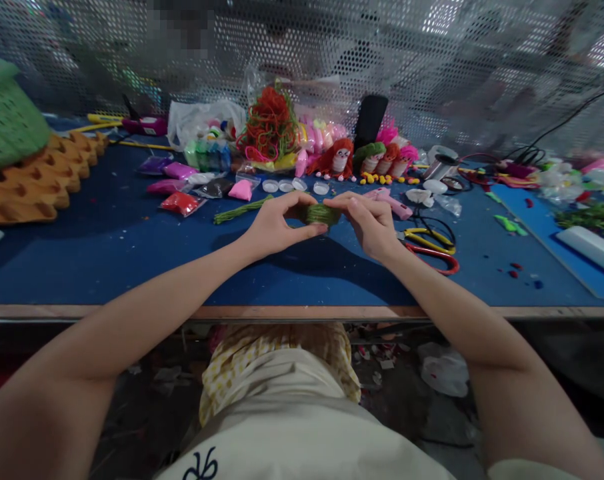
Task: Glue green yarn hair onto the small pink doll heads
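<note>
Between my two hands, above the blue table, is a green yarn piece (319, 214). My left hand (281, 225) grips its left end, thumb below and fingers above. The fingers of my right hand (369, 223) press on its right end. A strand bundle of green yarn (239, 211) lies on the table just left of my left hand. Yellow-handled scissors (432, 239) and a red-handled tool (435, 259) rest beside my right wrist. Behind my hands are small clear round lids (321, 189).
Yarn-haired dolls (340, 159), a red and green yarn heap (271, 123) and a black phone-like object (371, 121) stand along the mesh wall. Colored clay packets (181, 203) lie left of centre. An orange egg tray (42, 180) and green basket (9, 113) fill the far left.
</note>
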The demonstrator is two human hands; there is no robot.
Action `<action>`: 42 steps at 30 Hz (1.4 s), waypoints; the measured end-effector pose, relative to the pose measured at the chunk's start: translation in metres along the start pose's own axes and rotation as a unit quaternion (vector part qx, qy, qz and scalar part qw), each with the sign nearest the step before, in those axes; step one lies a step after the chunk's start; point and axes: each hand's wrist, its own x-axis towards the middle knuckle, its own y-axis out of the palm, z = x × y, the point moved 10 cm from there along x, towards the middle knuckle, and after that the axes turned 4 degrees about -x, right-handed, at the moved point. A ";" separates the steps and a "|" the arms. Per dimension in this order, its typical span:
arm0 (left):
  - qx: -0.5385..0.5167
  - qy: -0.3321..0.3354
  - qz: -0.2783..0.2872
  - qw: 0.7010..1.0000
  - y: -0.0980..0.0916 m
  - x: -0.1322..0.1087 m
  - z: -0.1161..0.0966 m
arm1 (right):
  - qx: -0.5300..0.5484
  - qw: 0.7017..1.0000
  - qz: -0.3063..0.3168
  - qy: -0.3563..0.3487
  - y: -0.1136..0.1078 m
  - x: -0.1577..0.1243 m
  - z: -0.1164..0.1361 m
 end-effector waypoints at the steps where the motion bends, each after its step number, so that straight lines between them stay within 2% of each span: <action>1: -0.004 0.000 0.000 1.000 0.000 0.000 0.001 | -0.026 1.000 0.007 -0.016 0.001 -0.001 0.005; 4: -0.031 -0.003 0.003 0.999 0.001 0.001 0.003 | -0.075 0.996 0.026 -0.049 0.003 -0.003 0.017; 6: -0.068 -0.002 0.004 0.998 0.001 0.002 0.003 | -0.076 0.996 0.012 -0.049 0.000 -0.003 0.016; 10: -0.142 -0.018 0.017 0.990 0.002 0.003 0.006 | -0.033 0.999 -0.024 0.004 -0.006 0.000 -0.001; 17: -0.219 -0.091 0.037 0.971 0.007 0.005 0.025 | 0.060 0.994 -0.037 0.080 -0.001 0.004 -0.024; 22: -0.287 -0.192 0.068 0.936 0.021 -0.001 0.038 | 0.096 0.986 -0.005 0.133 0.009 0.003 -0.032; 24: -0.274 -0.207 0.066 0.937 0.021 -0.002 0.040 | 0.098 0.984 0.015 0.150 0.014 0.002 -0.034; 27: -0.202 -0.192 0.071 0.958 0.018 -0.001 0.038 | 0.079 0.985 0.038 0.149 0.017 0.001 -0.035; 31: -0.137 -0.174 0.081 0.972 0.014 0.001 0.037 | -0.023 0.994 0.031 0.106 0.011 0.002 -0.026; 34: -0.091 -0.160 0.076 0.980 0.010 0.003 0.038 | -0.131 0.991 0.005 0.005 0.004 0.005 -0.002; 37: -0.046 -0.141 0.061 0.987 0.007 0.005 0.037 | -0.214 0.972 -0.020 -0.091 0.002 0.004 0.022; 42: 0.055 -0.089 0.025 0.994 0.000 0.009 0.026 | -0.292 0.938 -0.045 -0.180 0.004 0.000 0.039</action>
